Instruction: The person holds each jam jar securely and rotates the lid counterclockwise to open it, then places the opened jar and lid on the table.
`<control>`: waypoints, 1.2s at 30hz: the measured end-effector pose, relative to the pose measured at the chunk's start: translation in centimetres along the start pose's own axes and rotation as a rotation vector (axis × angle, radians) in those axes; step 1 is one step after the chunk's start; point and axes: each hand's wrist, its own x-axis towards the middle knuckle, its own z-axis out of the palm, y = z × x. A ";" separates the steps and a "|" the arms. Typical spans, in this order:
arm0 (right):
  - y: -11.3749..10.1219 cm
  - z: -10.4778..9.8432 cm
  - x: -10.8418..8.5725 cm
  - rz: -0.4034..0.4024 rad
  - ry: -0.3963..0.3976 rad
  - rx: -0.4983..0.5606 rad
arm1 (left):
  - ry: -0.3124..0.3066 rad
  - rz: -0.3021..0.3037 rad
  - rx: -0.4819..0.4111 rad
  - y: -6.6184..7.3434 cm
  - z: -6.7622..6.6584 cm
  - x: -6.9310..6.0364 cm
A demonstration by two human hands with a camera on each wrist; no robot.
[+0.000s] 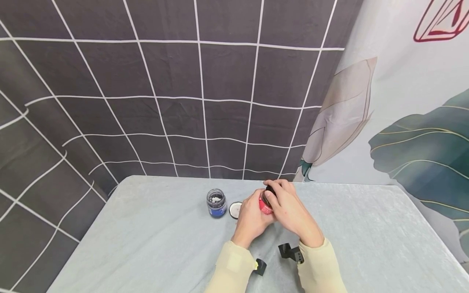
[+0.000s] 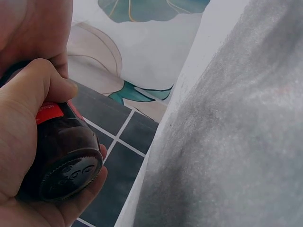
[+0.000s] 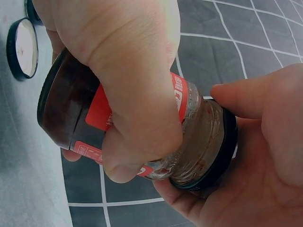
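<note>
A glass jar with a red label (image 1: 265, 207) and dark contents is held between both hands above the table. My left hand (image 1: 253, 217) grips it round the body; in the left wrist view its round base (image 2: 71, 176) shows. The fingers and thumb of my right hand (image 1: 293, 208) hold the black lid (image 3: 221, 153), which sits on the jar's mouth in the right wrist view. Left of the hands stands a second glass jar with a blue label (image 1: 218, 209), its top uncovered and whitish bits inside. Beside it a loose lid (image 1: 235, 209) lies with its pale inside up.
A light grey cloth covers the table (image 1: 154, 236). Behind and to the left hangs a dark curtain with a white grid (image 1: 176, 73); a pale curtain with leaf patterns (image 1: 388, 106) hangs at the right. Both wrists carry small black camera mounts (image 1: 291, 252).
</note>
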 end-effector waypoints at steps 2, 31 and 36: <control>0.0 0.0 0.0 -0.001 0.001 0.000 | -0.004 -0.002 0.002 0.0 0.0 0.0; 0.1 0.0 -0.1 -0.006 0.025 0.030 | 0.007 -0.006 -0.005 -0.2 0.2 0.1; 0.1 0.0 0.0 0.010 0.019 0.031 | -0.003 -0.018 -0.008 -0.2 0.2 0.1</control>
